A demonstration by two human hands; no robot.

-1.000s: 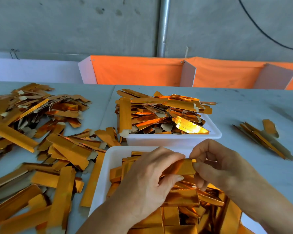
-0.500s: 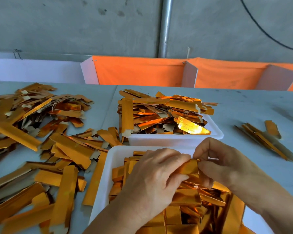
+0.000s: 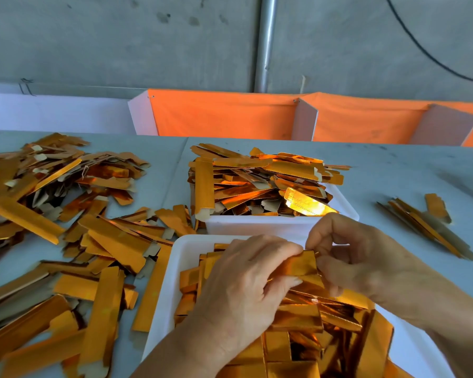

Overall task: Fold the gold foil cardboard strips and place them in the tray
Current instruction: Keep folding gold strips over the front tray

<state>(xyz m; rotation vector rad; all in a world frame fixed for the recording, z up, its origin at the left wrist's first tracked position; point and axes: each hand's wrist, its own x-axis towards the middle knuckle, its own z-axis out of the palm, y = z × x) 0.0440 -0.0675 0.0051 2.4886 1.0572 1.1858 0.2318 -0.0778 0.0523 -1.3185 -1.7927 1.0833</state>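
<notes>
Pinching one gold strip (image 3: 298,264) between left hand (image 3: 243,285) and right hand (image 3: 350,257) over the near tray (image 3: 175,257), we count two trays, bare table (image 3: 393,170) rightward.

Your clearest way through is the bare grey table (image 3: 388,181) on the right, between the heaped far tray (image 3: 260,226) and the small bundle of strips (image 3: 432,227), while on the left the loose strips (image 3: 66,227) crowd right up against the near tray (image 3: 180,257).
</notes>
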